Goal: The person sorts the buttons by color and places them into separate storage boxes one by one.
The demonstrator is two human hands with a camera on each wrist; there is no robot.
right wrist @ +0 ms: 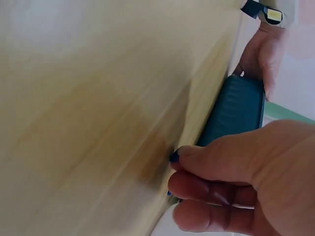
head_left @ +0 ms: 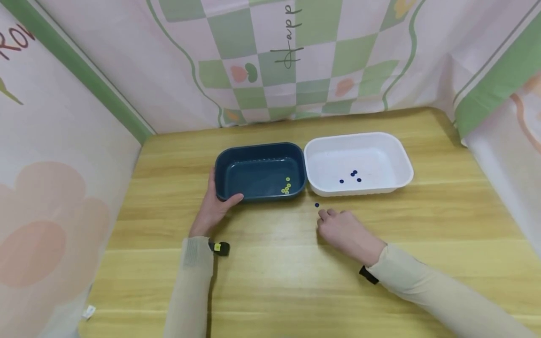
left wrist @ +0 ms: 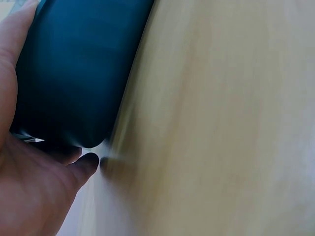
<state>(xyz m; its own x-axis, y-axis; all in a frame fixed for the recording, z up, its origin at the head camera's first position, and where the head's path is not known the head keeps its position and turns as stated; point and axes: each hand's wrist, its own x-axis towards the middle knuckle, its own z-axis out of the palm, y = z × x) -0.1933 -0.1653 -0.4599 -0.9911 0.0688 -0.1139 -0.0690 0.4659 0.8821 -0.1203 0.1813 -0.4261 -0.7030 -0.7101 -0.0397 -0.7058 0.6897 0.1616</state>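
My left hand (head_left: 212,206) grips the left end of a dark teal plastic tub (head_left: 259,197), thumb over its front rim, other fingers along its end wall. Several small yellow buttons (head_left: 288,186) lie in that tub's front right corner. My right hand (head_left: 344,232) is low over the table in front of the tubs. Its thumb and forefinger pinch a dark blue button (right wrist: 174,156), seen in the right wrist view; the other fingers are curled. Another dark blue button (head_left: 317,205) lies on the table just beyond those fingertips. The white tub (head_left: 359,191) holds several dark blue buttons (head_left: 353,174).
Both tubs stand side by side near the back of the wooden table (head_left: 270,286). A patterned cloth (head_left: 279,56) hangs behind it, with more cloth at both sides. A small white tag (head_left: 88,312) is at the table's left edge.
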